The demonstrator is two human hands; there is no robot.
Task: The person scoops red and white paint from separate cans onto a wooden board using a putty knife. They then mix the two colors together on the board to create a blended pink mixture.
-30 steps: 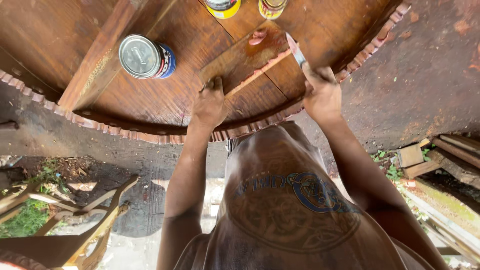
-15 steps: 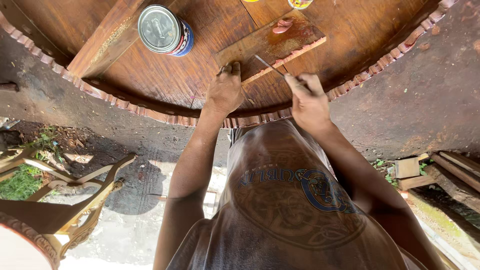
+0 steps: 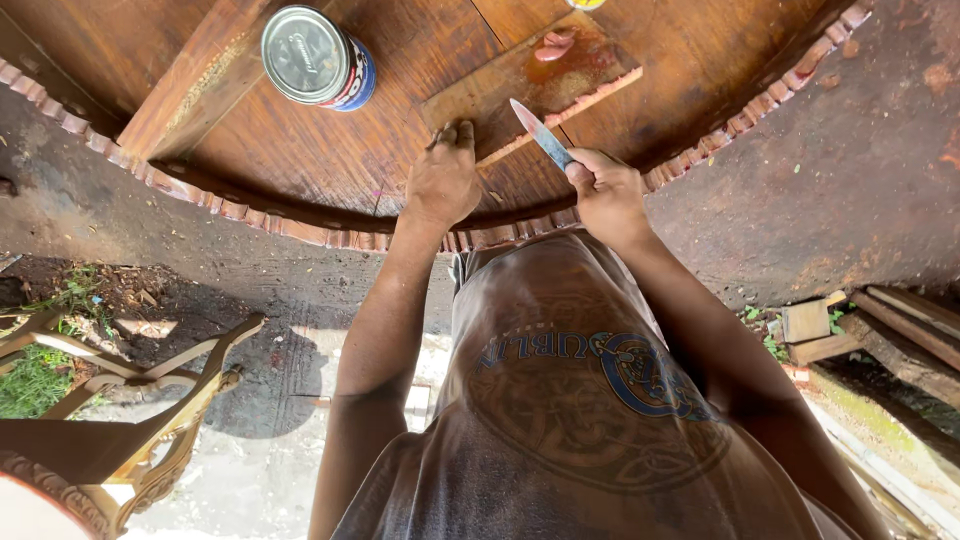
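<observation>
The flat brown wooden board (image 3: 530,85) lies on the round brown wooden table (image 3: 330,150), with red paste (image 3: 553,45) on its far end. A closed round tin can (image 3: 315,57) stands left of the board. The left hand (image 3: 443,180) presses the board's near edge, fingers together. The right hand (image 3: 605,195) grips a thin metal knife (image 3: 540,133), now lifted off the board.

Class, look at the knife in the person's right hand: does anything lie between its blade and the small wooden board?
Nothing visible does. The right hand holds the knife with its blade directly over the wooden board. The left hand presses the board's near edge, beside the blade.
</observation>
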